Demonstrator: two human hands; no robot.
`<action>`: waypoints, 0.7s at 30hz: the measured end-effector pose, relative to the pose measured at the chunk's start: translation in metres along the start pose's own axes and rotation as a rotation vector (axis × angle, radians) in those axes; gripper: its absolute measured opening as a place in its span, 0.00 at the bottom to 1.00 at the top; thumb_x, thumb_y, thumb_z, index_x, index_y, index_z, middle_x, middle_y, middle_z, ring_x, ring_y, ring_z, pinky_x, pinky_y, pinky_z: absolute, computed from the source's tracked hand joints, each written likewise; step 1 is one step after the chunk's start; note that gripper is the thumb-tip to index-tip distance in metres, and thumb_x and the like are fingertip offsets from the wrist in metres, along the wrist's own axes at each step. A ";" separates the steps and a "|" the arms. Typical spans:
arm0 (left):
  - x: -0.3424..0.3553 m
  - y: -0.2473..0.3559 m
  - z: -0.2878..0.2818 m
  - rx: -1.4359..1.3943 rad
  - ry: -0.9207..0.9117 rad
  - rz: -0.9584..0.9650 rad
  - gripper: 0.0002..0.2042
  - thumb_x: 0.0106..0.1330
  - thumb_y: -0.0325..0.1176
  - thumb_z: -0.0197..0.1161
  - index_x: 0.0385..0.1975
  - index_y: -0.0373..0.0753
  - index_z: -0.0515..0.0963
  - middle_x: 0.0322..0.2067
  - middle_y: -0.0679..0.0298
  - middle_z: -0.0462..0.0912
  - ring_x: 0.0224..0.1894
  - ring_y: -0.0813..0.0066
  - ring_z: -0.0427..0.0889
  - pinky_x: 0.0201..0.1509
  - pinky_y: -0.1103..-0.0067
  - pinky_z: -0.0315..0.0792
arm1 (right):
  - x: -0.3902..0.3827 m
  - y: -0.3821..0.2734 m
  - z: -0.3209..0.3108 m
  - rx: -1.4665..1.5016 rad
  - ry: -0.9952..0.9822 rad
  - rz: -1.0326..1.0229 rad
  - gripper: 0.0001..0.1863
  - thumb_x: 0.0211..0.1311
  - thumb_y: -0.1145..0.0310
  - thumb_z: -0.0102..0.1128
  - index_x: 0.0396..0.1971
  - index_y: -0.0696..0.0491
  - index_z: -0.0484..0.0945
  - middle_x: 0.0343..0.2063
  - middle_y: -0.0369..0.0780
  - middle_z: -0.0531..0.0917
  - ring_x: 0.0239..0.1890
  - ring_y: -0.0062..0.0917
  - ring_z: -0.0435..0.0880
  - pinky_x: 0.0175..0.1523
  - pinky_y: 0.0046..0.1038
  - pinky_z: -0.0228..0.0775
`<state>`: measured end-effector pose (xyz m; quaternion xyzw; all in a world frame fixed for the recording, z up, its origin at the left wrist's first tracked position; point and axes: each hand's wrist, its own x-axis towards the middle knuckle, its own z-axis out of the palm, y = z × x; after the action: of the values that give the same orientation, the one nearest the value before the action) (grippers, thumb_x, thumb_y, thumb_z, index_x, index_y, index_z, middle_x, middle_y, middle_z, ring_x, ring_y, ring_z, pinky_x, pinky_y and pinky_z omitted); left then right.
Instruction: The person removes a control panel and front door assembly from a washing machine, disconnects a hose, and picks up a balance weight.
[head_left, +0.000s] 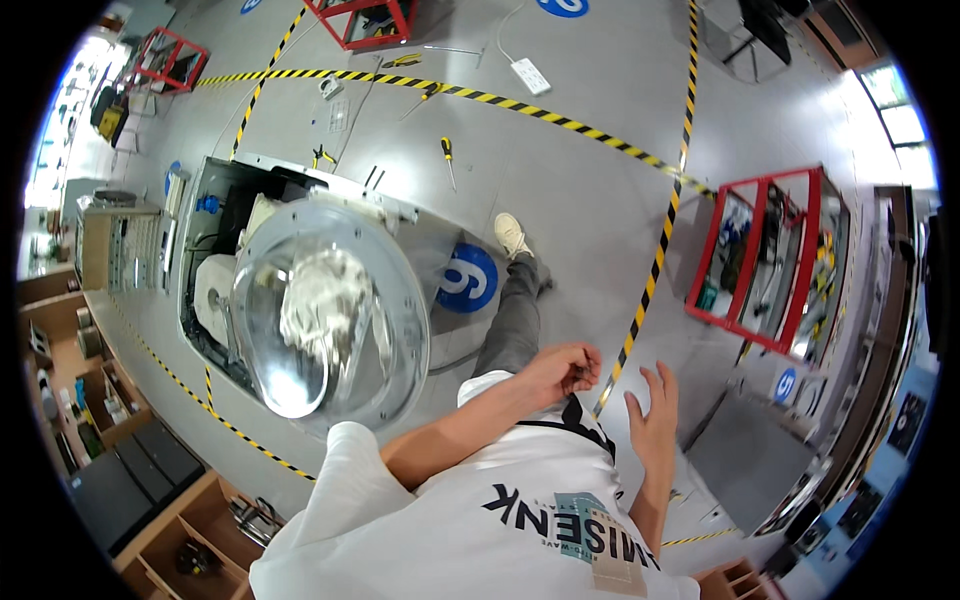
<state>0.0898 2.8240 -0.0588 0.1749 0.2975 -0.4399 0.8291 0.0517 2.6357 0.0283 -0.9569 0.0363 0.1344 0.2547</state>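
Observation:
My left hand [565, 373] is held in front of my waist with its fingers curled; whether something small is in them I cannot make out. A black strap [572, 415] lies just below it. To its right, my right hand [652, 410] is raised with fingers apart and nothing in it. On the left stands an opened grey appliance housing [205, 320] with a large round, shiny drum part [390, 300] tilted upward on it, a crumpled-looking pale shape showing in its middle. Yellow-handled screwdrivers [447, 150] and pliers [322, 155] lie on the floor beyond it.
A red tool cart [755, 190] stands at the right, more [345, 40] at the top. Wooden cabinets [180, 530] and a grey panel [745, 460] are near the lower edges. Hazard tape [550, 120] crosses the floor, along with a power strip [530, 76]. My shoe [510, 235] is beside the appliance.

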 end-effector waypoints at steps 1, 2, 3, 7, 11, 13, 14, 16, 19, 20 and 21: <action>0.012 0.025 0.011 -0.006 -0.022 0.002 0.09 0.56 0.22 0.45 0.30 0.34 0.74 0.27 0.61 0.76 0.29 0.73 0.76 0.31 0.83 0.71 | 0.026 -0.010 -0.005 0.004 -0.018 -0.003 0.20 0.55 0.70 0.58 0.49 0.55 0.72 0.55 0.48 0.68 0.58 0.43 0.67 0.60 0.35 0.59; 0.020 0.050 0.021 0.018 -0.017 0.012 0.09 0.55 0.22 0.45 0.30 0.34 0.74 0.26 0.61 0.76 0.28 0.73 0.75 0.32 0.83 0.71 | 0.048 -0.019 -0.009 0.006 -0.056 0.002 0.19 0.55 0.70 0.58 0.48 0.56 0.72 0.55 0.48 0.68 0.58 0.43 0.67 0.60 0.35 0.59; 0.028 0.077 0.028 0.031 -0.051 0.030 0.09 0.55 0.22 0.44 0.30 0.35 0.74 0.26 0.62 0.76 0.28 0.74 0.75 0.33 0.82 0.71 | 0.073 -0.028 -0.014 0.006 -0.087 0.004 0.19 0.55 0.70 0.58 0.48 0.56 0.72 0.54 0.48 0.69 0.57 0.43 0.67 0.60 0.35 0.59; 0.038 0.171 0.059 0.013 -0.022 0.157 0.10 0.57 0.22 0.44 0.33 0.35 0.73 0.27 0.63 0.76 0.30 0.75 0.75 0.38 0.81 0.71 | 0.181 -0.089 -0.044 0.033 -0.202 -0.126 0.19 0.55 0.72 0.57 0.48 0.57 0.72 0.51 0.47 0.71 0.55 0.42 0.70 0.58 0.35 0.61; 0.044 0.227 0.060 -0.045 0.004 0.255 0.09 0.60 0.24 0.45 0.37 0.35 0.72 0.28 0.63 0.76 0.31 0.77 0.75 0.40 0.81 0.72 | 0.264 -0.137 -0.058 0.066 -0.231 -0.299 0.19 0.53 0.75 0.58 0.47 0.58 0.71 0.48 0.48 0.72 0.51 0.42 0.72 0.55 0.34 0.64; 0.040 0.255 0.067 -0.069 0.066 0.312 0.09 0.62 0.26 0.46 0.38 0.35 0.73 0.29 0.63 0.76 0.31 0.77 0.76 0.40 0.82 0.72 | 0.305 -0.152 -0.057 0.075 -0.236 -0.431 0.21 0.54 0.70 0.60 0.48 0.58 0.70 0.49 0.48 0.72 0.51 0.43 0.72 0.53 0.34 0.66; 0.038 0.268 0.069 -0.082 0.097 0.340 0.09 0.63 0.27 0.46 0.38 0.35 0.73 0.29 0.63 0.76 0.31 0.78 0.76 0.40 0.82 0.72 | 0.326 -0.163 -0.058 0.076 -0.265 -0.500 0.21 0.54 0.70 0.61 0.48 0.57 0.70 0.49 0.48 0.72 0.51 0.43 0.72 0.53 0.34 0.66; 0.036 0.285 0.070 -0.196 0.115 0.439 0.11 0.68 0.32 0.45 0.40 0.33 0.73 0.29 0.63 0.77 0.33 0.76 0.78 0.41 0.82 0.73 | 0.362 -0.190 -0.054 0.075 -0.340 -0.638 0.21 0.53 0.70 0.61 0.48 0.56 0.72 0.50 0.48 0.71 0.51 0.42 0.72 0.52 0.34 0.66; 0.040 0.306 0.072 -0.378 0.156 0.548 0.16 0.71 0.37 0.43 0.43 0.31 0.73 0.31 0.63 0.78 0.36 0.72 0.79 0.42 0.79 0.73 | 0.410 -0.220 -0.046 0.066 -0.489 -0.751 0.18 0.51 0.69 0.63 0.44 0.52 0.76 0.50 0.48 0.71 0.50 0.42 0.72 0.51 0.35 0.67; 0.042 0.313 0.074 -0.431 0.150 0.583 0.16 0.71 0.39 0.43 0.43 0.32 0.73 0.31 0.63 0.78 0.37 0.72 0.79 0.43 0.78 0.73 | 0.425 -0.227 -0.041 0.062 -0.528 -0.826 0.18 0.51 0.69 0.64 0.44 0.51 0.76 0.50 0.48 0.70 0.50 0.42 0.73 0.51 0.36 0.67; 0.046 0.320 0.075 -0.480 0.147 0.619 0.17 0.71 0.40 0.43 0.44 0.33 0.72 0.32 0.64 0.78 0.38 0.73 0.79 0.44 0.78 0.72 | 0.440 -0.233 -0.036 0.073 -0.565 -0.872 0.16 0.50 0.69 0.64 0.42 0.52 0.77 0.50 0.48 0.71 0.50 0.42 0.72 0.51 0.36 0.67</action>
<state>0.4026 2.9303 -0.0226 0.0886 0.3836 -0.0737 0.9163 0.5157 2.8193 0.0485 -0.8000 -0.4313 0.2674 0.3200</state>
